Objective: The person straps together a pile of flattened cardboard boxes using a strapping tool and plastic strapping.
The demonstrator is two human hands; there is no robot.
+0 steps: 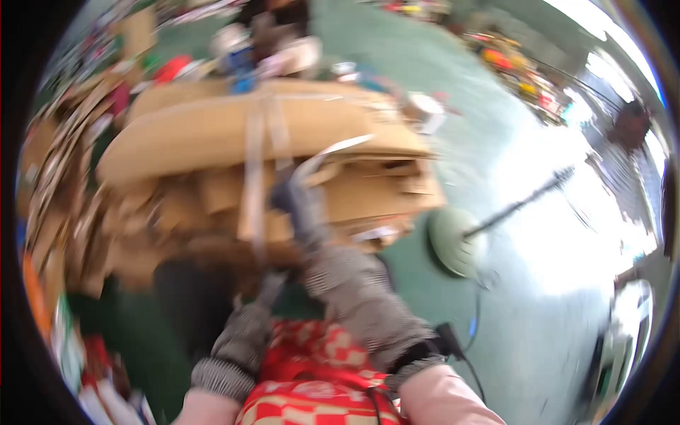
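A big stack of flattened brown cardboard (212,131) lies in front of me, with pale straps (253,170) running over its top and down its near side. My right hand (301,205), in a grey glove, is at the near side of the stack beside the straps, its fingers smeared by motion. A loose white strap end (340,147) curves up from near that hand. Lower down, my left hand (271,287) is by the lower end of the strap, close to the bottom of the stack; its fingers are blurred.
Piled cardboard pieces (60,191) stand at the left. A fan-like stand with a round pale green base (457,241) is on the green floor at the right, near a cable. Another person's hands (290,57) are beyond the stack. Mixed items (513,67) lie at the back right.
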